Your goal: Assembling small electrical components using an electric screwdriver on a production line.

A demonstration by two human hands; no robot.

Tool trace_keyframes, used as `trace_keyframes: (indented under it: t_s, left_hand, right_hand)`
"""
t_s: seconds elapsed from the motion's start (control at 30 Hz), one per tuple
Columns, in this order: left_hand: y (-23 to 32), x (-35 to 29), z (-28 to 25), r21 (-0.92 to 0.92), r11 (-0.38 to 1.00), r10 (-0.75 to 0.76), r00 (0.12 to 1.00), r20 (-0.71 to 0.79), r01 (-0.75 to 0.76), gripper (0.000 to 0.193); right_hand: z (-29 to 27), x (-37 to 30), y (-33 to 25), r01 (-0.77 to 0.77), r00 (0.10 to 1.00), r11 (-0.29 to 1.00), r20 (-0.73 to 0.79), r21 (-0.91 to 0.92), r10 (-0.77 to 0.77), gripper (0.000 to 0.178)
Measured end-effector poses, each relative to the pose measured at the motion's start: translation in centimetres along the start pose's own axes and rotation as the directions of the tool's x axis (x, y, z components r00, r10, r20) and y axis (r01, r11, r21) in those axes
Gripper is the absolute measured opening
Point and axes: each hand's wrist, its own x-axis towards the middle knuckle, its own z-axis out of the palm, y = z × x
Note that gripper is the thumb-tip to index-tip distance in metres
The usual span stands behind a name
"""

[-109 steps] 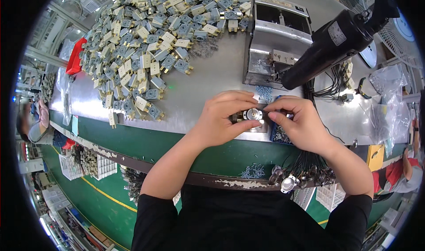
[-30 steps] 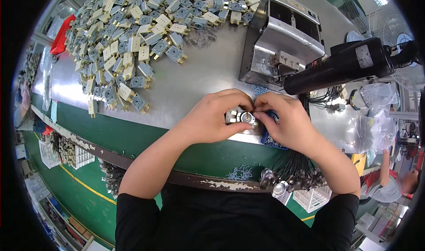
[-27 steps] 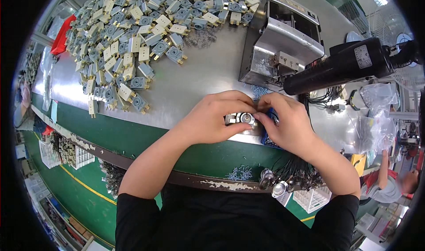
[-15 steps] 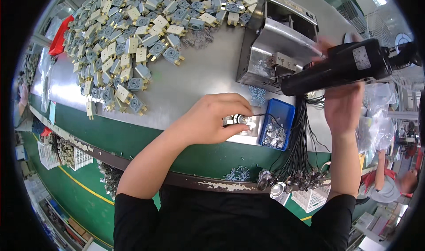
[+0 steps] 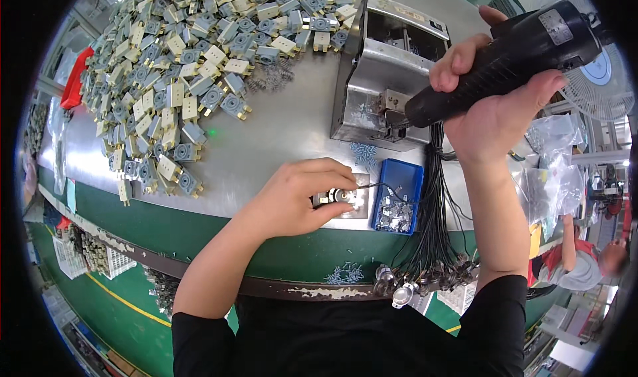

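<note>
A small round silver metal part (image 5: pixel 342 195) sits over a flat silver metal plate (image 5: pixel 362 205) near the front of the shiny metal table (image 5: pixel 276 128). The left hand (image 5: pixel 289 197) pinches it between thumb and fingers. A thin black wire (image 5: pixel 377 185) goes from beside it over a blue plastic tray (image 5: pixel 401 172). The right hand (image 5: pixel 488 128) is wrapped around a fat black tube-shaped tool (image 5: pixel 505 65). Farther left lies a big pile of grey and cream blocks (image 5: pixel 199 58).

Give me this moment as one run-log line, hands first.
left hand: holding round metal part; right hand: gripping black handheld tool; blue tray: small metal pieces inside; grey-and-cream blocks: heaped far left
</note>
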Motion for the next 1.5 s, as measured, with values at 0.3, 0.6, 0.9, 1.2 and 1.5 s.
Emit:
trace_keyframes:
  t_s: [0.3, 0.6, 0.9, 1.2, 1.5]
  left_hand:
    - [-0.1, 0.1, -0.2, -0.005, 1.000, 0.006, 1.000, 0.000, -0.006, 0.025]
    - [0.1, -0.1, -0.1, -0.016, 0.999, -0.027, 0.999, 0.017, 0.028, 0.028]
    - [-0.2, -0.2, -0.3, -0.014, 1.000, 0.018, 1.000, -0.009, -0.018, 0.027]
    - [-0.6, -0.6, -0.2, -0.010, 1.000, -0.011, 1.000, 0.003, 0.011, 0.029]
    - [-0.6, -0.6, -0.2, -0.024, 1.000, -0.012, 1.000, 0.003, 0.012, 0.029]
  right_hand:
    - [-0.3, 0.3, 1.1, -0.025, 0.996, 0.999, -0.082, 0.035, 0.028, 0.119]
    - [0.6, -0.4, 1.1, -0.011, 0.999, 0.999, -0.046, -0.033, 0.010, 0.113]
    - [2.2, -5.0, -1.7, -0.258, 0.952, 0.958, 0.200, 0.127, 0.230, 0.128]
    - [3.9, -6.9, -0.8, -0.309, 0.931, 0.937, 0.253, 0.164, 0.263, 0.130]
    - [3.6, -7.5, 0.3, -0.264, 0.940, 0.938, 0.277, 0.226, 0.198, 0.127]
